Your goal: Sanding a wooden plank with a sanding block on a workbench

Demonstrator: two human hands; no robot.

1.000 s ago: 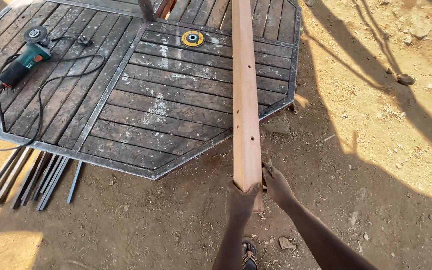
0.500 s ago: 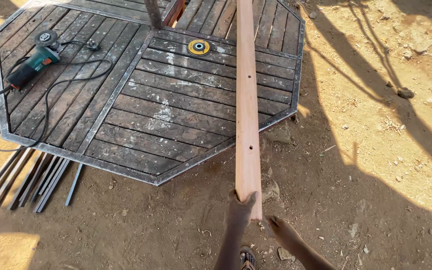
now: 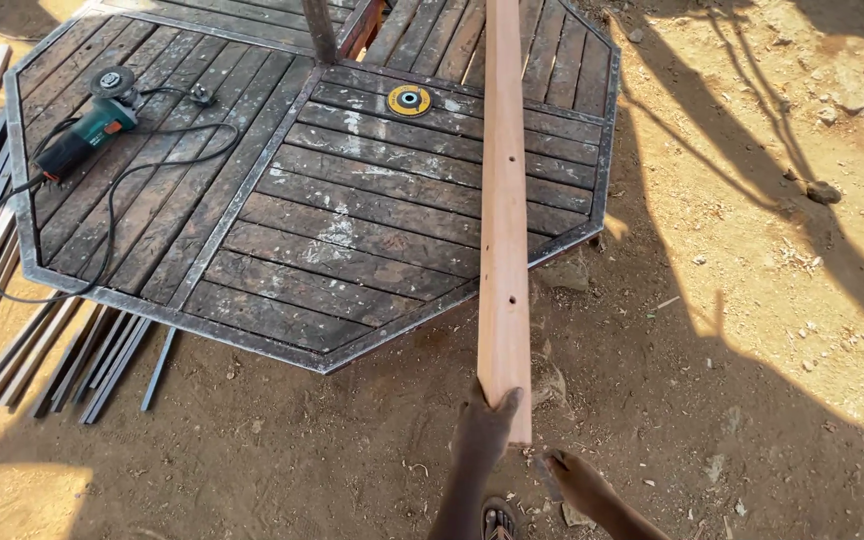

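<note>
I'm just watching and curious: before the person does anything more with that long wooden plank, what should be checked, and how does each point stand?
1. Left hand has a grip on the near end of the wooden plank: ok.
2. Right hand on the plank: not ok, it is off it, open.
3. Plank's far end supported: cannot tell, out of view.
4. Plank free of the yellow disc: ok, beside it.
5. Angle grinder and its cord away from the plank: ok.
6. Firm footing: cannot tell; stones lie on the dirt.
</note>
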